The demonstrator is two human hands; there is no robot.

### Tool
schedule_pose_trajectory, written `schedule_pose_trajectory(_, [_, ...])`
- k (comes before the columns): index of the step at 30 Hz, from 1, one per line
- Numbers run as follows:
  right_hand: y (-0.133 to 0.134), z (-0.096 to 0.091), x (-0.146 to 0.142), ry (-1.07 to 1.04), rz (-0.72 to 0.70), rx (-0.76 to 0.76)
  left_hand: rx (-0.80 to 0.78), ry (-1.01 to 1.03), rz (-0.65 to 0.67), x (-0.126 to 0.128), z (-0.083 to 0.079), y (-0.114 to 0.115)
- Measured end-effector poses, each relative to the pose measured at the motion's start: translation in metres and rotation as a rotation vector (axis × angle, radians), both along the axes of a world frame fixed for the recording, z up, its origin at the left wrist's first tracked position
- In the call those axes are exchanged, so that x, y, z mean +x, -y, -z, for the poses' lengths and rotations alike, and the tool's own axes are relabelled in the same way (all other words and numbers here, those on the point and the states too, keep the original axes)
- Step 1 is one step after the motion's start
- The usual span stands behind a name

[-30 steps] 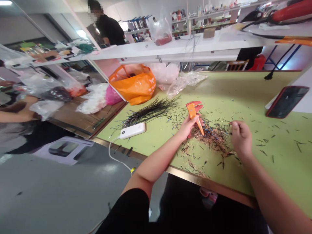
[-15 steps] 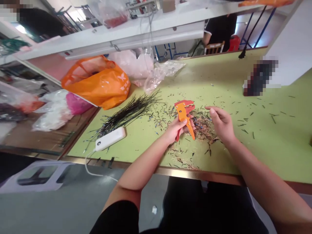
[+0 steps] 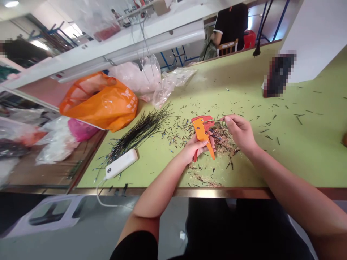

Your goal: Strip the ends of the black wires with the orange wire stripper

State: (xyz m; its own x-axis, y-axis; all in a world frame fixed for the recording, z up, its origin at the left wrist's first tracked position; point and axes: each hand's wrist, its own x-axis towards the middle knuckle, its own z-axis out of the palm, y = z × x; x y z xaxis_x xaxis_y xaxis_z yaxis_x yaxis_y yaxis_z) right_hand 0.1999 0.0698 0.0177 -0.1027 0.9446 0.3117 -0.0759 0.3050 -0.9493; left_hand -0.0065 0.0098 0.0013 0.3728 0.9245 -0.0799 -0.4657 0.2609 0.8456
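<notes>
My left hand [image 3: 195, 148] is wrapped around the handles of an orange wire stripper [image 3: 202, 130], held upright over the green table [image 3: 271, 159]. My right hand [image 3: 240, 131] is just right of the tool's red jaws, its fingers pinched on a thin wire piece too small to make out clearly. Under both hands lies a heap of stripped copper and insulation scraps [image 3: 223, 141]. A bundle of thin black wires [image 3: 139, 130] lies to the left of the tool.
A white power bank [image 3: 121, 163] with a cable sits near the table's front-left edge. An orange plastic bag [image 3: 103, 103] and clear bags [image 3: 159, 81] lie at the back left. A pixelated dark phone [image 3: 278, 74] leans at the back right. Another person sits beyond the table.
The view has tilted and shifted. My right hand has moved in toward the stripper's jaws, from the scrap heap to right beside the tool. My left hand keeps its grip.
</notes>
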Motion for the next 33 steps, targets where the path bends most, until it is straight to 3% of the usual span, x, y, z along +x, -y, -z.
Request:
schedule_pose_trajectory(9, [0.004, -0.001, -0.002, 0.124, 0.021, 0.108, 0.029, -0.056, 0.061, 0.002, 0.002, 0.004])
schedule_pose_trajectory(29, [0.008, -0.002, -0.003, 0.111, 0.025, 0.103, -0.014, -0.134, -0.012, 0.019, 0.007, 0.006])
schedule_pose_trajectory(33, [0.009, -0.001, -0.006, 0.047, 0.054, 0.041, -0.057, -0.092, -0.039, 0.022, 0.003, 0.007])
